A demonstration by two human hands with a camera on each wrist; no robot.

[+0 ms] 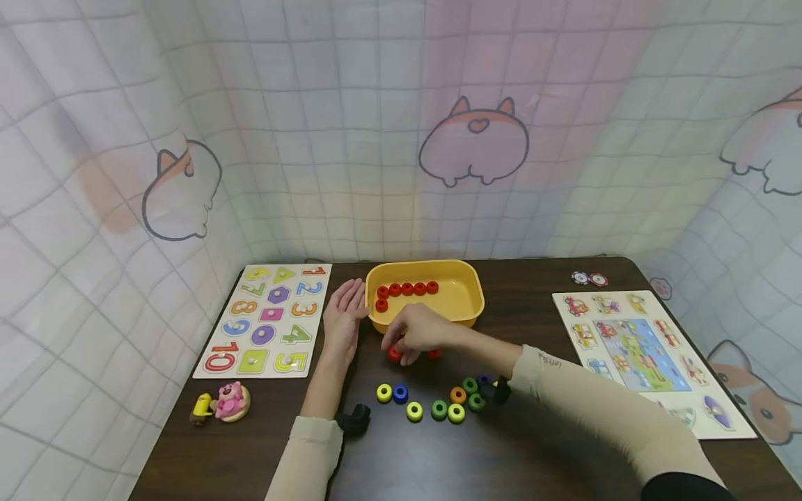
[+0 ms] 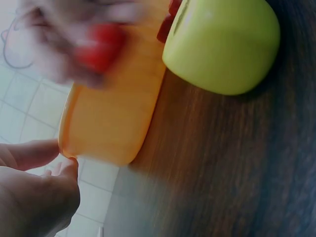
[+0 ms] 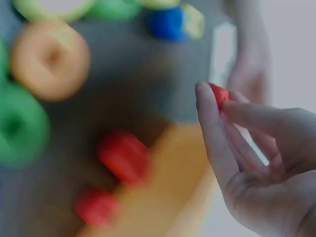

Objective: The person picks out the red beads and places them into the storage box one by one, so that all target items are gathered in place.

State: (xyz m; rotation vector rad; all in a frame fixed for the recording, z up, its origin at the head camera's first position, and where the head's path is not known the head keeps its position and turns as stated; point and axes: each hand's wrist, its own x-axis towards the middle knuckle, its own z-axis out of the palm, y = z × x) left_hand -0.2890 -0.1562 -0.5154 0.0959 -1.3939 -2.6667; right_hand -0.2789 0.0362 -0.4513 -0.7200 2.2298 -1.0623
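Note:
My right hand (image 1: 421, 328) pinches a red bead (image 3: 219, 95) between thumb and fingertips, just in front of the yellow tray (image 1: 464, 292). At the tray's left side, my left hand (image 1: 342, 323) has its fingers extended, and its thumb touches the rim. Several red beads (image 1: 407, 289) sit inside the tray, in a row along the back and down the left. Another red bead (image 1: 435, 353) lies on the table by the right wrist. A lime-yellow bead (image 2: 222, 44) looms large in the left wrist view.
Loose yellow, blue, green and orange beads (image 1: 458, 395) lie nearer the front. A number puzzle board (image 1: 276, 320) is at left, with small toy figures (image 1: 230, 402) below it. At right are a picture puzzle board (image 1: 645, 355) and two round chips (image 1: 589, 279).

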